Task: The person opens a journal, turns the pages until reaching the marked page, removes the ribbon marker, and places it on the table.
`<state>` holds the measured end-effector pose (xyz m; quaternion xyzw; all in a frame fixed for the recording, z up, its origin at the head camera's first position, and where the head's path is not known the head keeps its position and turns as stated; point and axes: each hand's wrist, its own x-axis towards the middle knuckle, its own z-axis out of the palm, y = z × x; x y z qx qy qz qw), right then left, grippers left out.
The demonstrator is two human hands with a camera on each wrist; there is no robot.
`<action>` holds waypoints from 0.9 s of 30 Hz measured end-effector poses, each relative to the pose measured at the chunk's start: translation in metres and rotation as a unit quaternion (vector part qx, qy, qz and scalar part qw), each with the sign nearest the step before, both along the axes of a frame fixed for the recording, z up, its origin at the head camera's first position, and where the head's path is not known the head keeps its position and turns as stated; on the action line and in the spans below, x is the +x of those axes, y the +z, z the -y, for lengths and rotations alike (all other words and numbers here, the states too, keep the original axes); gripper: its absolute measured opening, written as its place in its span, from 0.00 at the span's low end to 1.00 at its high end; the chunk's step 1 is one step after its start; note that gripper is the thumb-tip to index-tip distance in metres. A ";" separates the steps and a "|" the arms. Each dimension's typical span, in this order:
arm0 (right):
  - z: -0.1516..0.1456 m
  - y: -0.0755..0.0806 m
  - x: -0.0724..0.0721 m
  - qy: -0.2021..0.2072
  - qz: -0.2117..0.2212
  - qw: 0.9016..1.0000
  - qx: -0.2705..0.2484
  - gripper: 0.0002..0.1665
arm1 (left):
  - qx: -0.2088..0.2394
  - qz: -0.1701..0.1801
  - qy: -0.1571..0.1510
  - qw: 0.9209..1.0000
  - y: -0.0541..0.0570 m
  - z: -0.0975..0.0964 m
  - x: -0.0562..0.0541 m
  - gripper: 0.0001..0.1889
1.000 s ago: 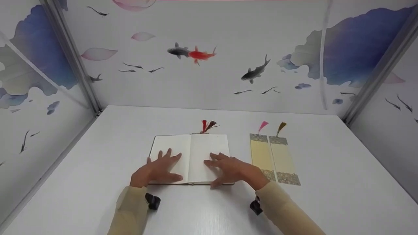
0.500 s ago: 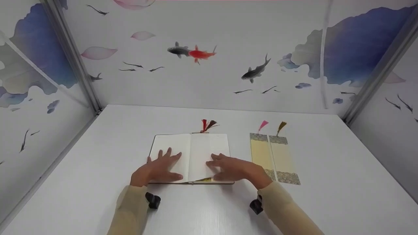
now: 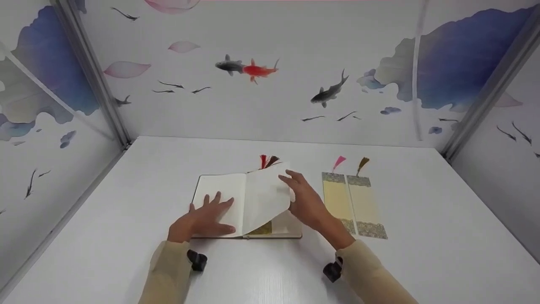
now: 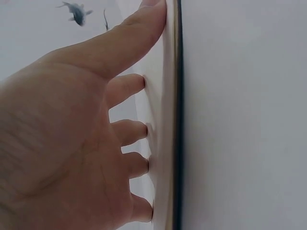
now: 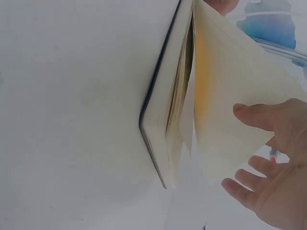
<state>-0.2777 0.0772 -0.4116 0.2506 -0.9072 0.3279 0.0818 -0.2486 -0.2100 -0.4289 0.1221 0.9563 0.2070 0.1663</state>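
Observation:
An open notebook (image 3: 220, 184) with blank cream pages lies on the white table. My left hand (image 3: 206, 217) rests spread on its left page; in the left wrist view the fingertips press the paper beside the notebook's dark cover edge (image 4: 179, 120). At the right side, my right hand (image 3: 310, 207) holds a lifted page (image 3: 263, 196), the thumb on its underside in the right wrist view and the index finger over the top. Under that raised page shows part of an olive-gold patterned strip (image 3: 262, 229). Red and dark brown tassels (image 3: 263, 161) stick out beyond the notebook's top edge.
Two cream bookmarks with patterned ends lie to the right of the notebook: one with a pink tassel (image 3: 339, 162), one with a brown-gold tassel (image 3: 363, 164). White panels printed with fish (image 3: 329, 90) and blue leaves enclose the table (image 3: 139, 185) at back and sides.
My right hand has moved up from the notebook's right page, raising that page and curling its lower corner upward. The patterned strip beneath is more exposed. My left hand stays in place.

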 end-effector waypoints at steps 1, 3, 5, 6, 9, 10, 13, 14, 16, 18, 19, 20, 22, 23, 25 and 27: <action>0.000 0.001 -0.001 -0.006 0.021 0.999 -0.035 0.36 | 0.001 0.000 0.001 1.000 0.000 0.000 0.000 0.50; 0.001 0.001 -0.003 -0.017 0.081 0.991 -0.102 0.35 | 0.002 0.000 0.003 1.000 -0.001 0.001 0.001 0.50; 0.001 0.001 -0.006 -0.028 0.152 0.973 -0.170 0.34 | 0.008 0.001 0.005 1.000 -0.001 0.000 0.002 0.49; 0.001 0.001 -0.007 -0.033 0.191 0.959 -0.207 0.33 | 0.012 0.001 0.007 1.000 -0.001 0.000 0.003 0.48; 0.002 0.001 -0.013 -0.045 0.287 0.911 -0.292 0.34 | 0.020 0.004 0.011 1.000 -0.001 -0.001 0.004 0.47; 0.002 0.002 -0.014 -0.051 0.310 0.897 -0.311 0.35 | 0.020 0.004 0.012 1.000 -0.001 -0.002 0.004 0.47; 0.004 0.002 -0.019 -0.076 0.354 0.870 -0.335 0.36 | 0.017 0.002 0.014 1.000 -0.001 -0.002 0.005 0.47; 0.005 0.003 -0.020 -0.086 0.362 0.865 -0.336 0.36 | 0.016 0.002 0.015 1.000 -0.001 -0.002 0.005 0.46; 0.006 0.002 -0.022 -0.108 0.368 0.861 -0.335 0.34 | 0.016 0.002 0.015 1.000 -0.001 -0.002 0.004 0.46; 0.007 0.001 -0.023 -0.124 0.367 0.858 -0.336 0.32 | 0.017 0.001 0.016 1.000 -0.002 -0.002 0.004 0.46; 0.007 0.001 -0.024 -0.130 0.365 0.858 -0.337 0.31 | 0.018 0.001 0.016 1.000 -0.002 -0.002 0.004 0.46; 0.007 0.001 -0.025 -0.134 0.363 0.858 -0.339 0.30 | 0.020 -0.001 0.016 1.000 -0.001 -0.002 0.004 0.46; 0.007 0.000 -0.025 -0.138 0.360 0.858 -0.339 0.28 | 0.022 -0.002 0.015 1.000 -0.001 -0.003 0.003 0.46; 0.008 0.001 -0.025 -0.138 0.360 0.858 -0.340 0.28 | 0.023 -0.002 0.015 1.000 -0.001 -0.003 0.003 0.46; 0.008 0.002 -0.026 -0.135 0.362 0.858 -0.339 0.27 | 0.022 -0.002 0.016 1.000 0.000 -0.003 0.003 0.46; 0.009 0.003 -0.026 -0.129 0.364 0.857 -0.340 0.27 | 0.021 -0.001 0.017 1.000 0.000 -0.003 0.003 0.45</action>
